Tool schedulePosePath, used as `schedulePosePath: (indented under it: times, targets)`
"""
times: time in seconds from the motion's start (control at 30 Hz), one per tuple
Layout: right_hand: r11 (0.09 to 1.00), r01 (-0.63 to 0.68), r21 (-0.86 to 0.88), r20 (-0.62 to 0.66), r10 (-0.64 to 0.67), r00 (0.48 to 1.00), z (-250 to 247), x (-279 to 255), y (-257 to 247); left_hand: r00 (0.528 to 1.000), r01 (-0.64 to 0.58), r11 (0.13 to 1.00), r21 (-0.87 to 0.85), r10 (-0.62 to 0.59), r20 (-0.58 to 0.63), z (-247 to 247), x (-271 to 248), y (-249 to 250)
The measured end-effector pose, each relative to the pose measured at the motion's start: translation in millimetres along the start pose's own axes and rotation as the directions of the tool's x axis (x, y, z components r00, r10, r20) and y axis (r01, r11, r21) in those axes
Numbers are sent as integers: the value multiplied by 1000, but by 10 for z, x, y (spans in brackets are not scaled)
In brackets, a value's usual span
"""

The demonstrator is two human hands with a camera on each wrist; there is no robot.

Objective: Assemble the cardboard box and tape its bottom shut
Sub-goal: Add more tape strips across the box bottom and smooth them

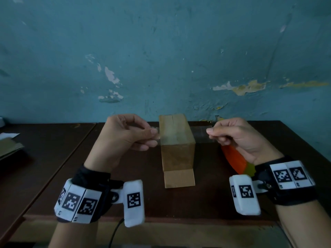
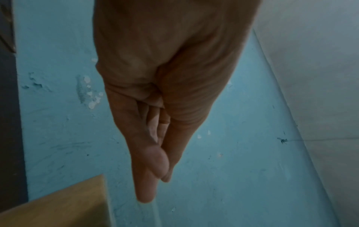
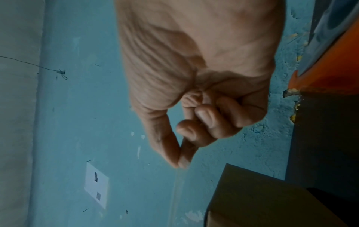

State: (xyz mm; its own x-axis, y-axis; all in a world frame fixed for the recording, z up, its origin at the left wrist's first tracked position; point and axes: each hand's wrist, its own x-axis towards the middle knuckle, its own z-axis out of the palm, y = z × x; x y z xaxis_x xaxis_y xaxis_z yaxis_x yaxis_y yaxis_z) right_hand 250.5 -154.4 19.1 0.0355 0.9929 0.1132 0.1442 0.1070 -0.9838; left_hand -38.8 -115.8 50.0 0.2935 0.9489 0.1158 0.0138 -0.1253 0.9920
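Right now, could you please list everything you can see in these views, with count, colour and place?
cardboard box: one, brown, upright at the table's middle, one flap lying open toward the person
tape strip: one, clear, stretched across the box's top between both hands
tape dispenser: one, orange with a yellow-green part, on the table under the right hand
table: one, dark brown, against the wall
flat cardboard: one stack, brown, at the table's far left, white paper behind it
wall: teal, paint peeling
wrist bands: two, black with white marker blocks
left hand: fingers pinch the tape's left end
right hand: fingers pinch the tape right of the box
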Motion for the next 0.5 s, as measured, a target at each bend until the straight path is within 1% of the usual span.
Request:
schedulePosePath:
  times: [0.17,0.3,0.43,0.5]
  targets:
    - [997,-76,-4,32,76,997,11,5,6,998,52,998,36,-50,-40,22,47,-60]
    - [994,-112,-1,4,112,994,23,12,7,995,66,996,61,-61,-81,38,60,-75]
    - [991,-125,-44,-29,123,992,52,12,29,992,119,993,0,-118,-43,56,31,-65]
    - [988,-139,-61,-35,137,990,56,18,39,991,124,992,6,-124,-59,62,34,-58]
